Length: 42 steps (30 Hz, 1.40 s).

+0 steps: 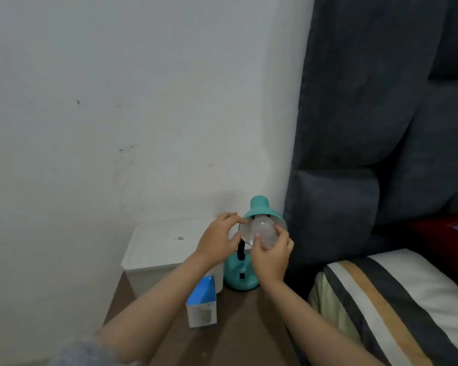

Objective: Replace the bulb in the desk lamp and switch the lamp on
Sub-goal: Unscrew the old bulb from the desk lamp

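A teal desk lamp (240, 276) stands on a brown table, its shade (259, 207) tilted toward me. A white bulb (262, 228) sits in the mouth of the shade. My right hand (271, 256) grips the bulb from below with its fingers wrapped around the glass. My left hand (218, 240) holds the left rim of the shade between thumb and fingers. The lamp's black neck shows between my two hands. A black switch is visible on the lamp's base. The lamp is unlit.
A blue and white bulb box (202, 302) stands upright on the table (238, 326) in front of a white lidded container (159, 249). A white wall is behind. A dark padded headboard (368, 128) and a striped pillow (397, 305) lie to the right.
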Motion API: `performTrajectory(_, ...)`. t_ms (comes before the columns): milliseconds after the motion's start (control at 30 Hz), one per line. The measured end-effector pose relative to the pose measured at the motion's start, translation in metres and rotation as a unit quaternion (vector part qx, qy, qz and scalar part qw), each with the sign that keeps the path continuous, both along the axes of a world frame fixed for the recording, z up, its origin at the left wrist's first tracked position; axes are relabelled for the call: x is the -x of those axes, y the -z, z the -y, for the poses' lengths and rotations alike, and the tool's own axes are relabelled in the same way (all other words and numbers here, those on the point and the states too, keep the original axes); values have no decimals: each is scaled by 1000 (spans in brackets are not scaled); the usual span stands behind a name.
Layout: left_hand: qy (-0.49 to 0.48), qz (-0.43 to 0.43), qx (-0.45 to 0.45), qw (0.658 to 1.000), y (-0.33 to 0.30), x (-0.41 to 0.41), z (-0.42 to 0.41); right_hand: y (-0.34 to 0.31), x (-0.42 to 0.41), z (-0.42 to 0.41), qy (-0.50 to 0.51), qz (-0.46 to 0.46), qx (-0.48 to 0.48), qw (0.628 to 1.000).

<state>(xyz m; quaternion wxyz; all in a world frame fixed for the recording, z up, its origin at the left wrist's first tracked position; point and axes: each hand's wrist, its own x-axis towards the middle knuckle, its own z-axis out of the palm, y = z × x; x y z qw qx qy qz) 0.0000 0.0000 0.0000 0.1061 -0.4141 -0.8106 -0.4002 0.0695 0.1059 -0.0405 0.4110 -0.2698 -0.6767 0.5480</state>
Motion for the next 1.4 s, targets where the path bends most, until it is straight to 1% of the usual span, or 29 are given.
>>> performTrajectory(133,6,-11,-24,1000,6,11,-4,4,14,3,10,-43,22,999)
performTrajectory(200,14,-15,-40,999,11,16,-7,2,19,3,25,-76,50,996)
performTrajectory(300,7,-34,-59,998,12,23,-10,0,24,0,35,-97,85,991)
performTrajectory(433,12,-43,-55,997,13,28,-11,5,27,1,40,-101,55,993)
performTrajectory(567,21,-61,-32,997,13,28,-12,11,24,-1,44,-77,-53,995)
performTrajectory(633,24,-65,-28,997,13,26,-13,15,23,-1,49,-77,-65,994)
performTrajectory(700,17,-57,-32,998,13,26,-14,16,22,1,61,-80,-32,994)
performTrajectory(800,13,-48,-35,998,15,25,-14,10,21,8,63,-108,55,991)
performTrajectory(867,14,-44,-34,998,15,25,-13,3,22,9,63,-102,98,988)
performTrajectory(933,10,-42,-35,998,16,24,-13,-1,23,7,57,-84,103,990)
performTrajectory(1100,4,-45,-32,998,14,22,-13,5,22,4,47,-58,18,997)
performTrajectory(1167,0,-42,-35,999,14,23,-13,6,21,5,47,-58,19,997)
performTrajectory(1233,-4,-36,-39,999,14,24,-14,7,21,6,58,-78,44,994)
performTrajectory(1300,-3,-37,-40,999,15,24,-14,1,18,7,59,-92,107,988)
performTrajectory(1333,-2,-37,-40,999,15,23,-14,-2,17,7,58,-88,137,985)
performTrajectory(1400,-1,-35,-44,998,14,21,-14,-3,19,6,53,-75,161,983)
